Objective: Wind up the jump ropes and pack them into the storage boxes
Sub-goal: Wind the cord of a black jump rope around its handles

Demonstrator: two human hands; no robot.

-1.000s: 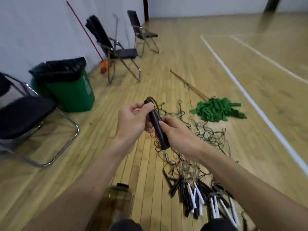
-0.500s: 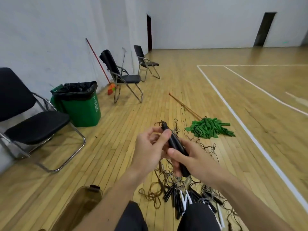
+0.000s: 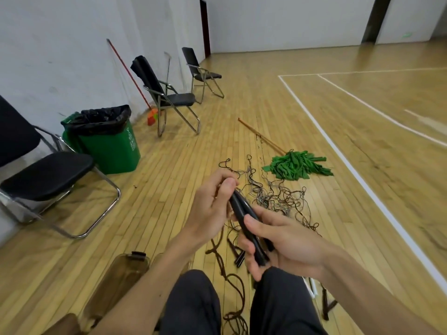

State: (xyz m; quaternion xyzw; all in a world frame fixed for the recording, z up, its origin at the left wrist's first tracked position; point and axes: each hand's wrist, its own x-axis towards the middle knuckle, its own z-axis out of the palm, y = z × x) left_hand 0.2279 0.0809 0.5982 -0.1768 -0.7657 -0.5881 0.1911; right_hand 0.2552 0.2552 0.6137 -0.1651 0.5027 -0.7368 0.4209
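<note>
Two black jump rope handles [image 3: 242, 213] lie side by side, slanting from upper left to lower right between my hands. My left hand [image 3: 210, 209] pinches their upper end with thumb and fingers. My right hand [image 3: 280, 243] grips their lower part from the right. A tangle of thin dark ropes [image 3: 273, 197] lies on the wooden floor just beyond my hands. A brown cord [image 3: 232, 281] trails down between my knees. More black handles [image 3: 239, 258] show under my right hand. No storage box is in view.
A green mop [image 3: 295, 165] with a wooden pole lies past the ropes. A green bin [image 3: 108, 146] with a black liner stands at left between black folding chairs [image 3: 46, 175]. A brown bottle [image 3: 121, 274] stands by my left knee. White court lines run at right.
The camera has tilted up, so the far wall and doorways show. My hands have come nearer to my body, still holding the handles; the handle pile has mostly slid out of view below.
</note>
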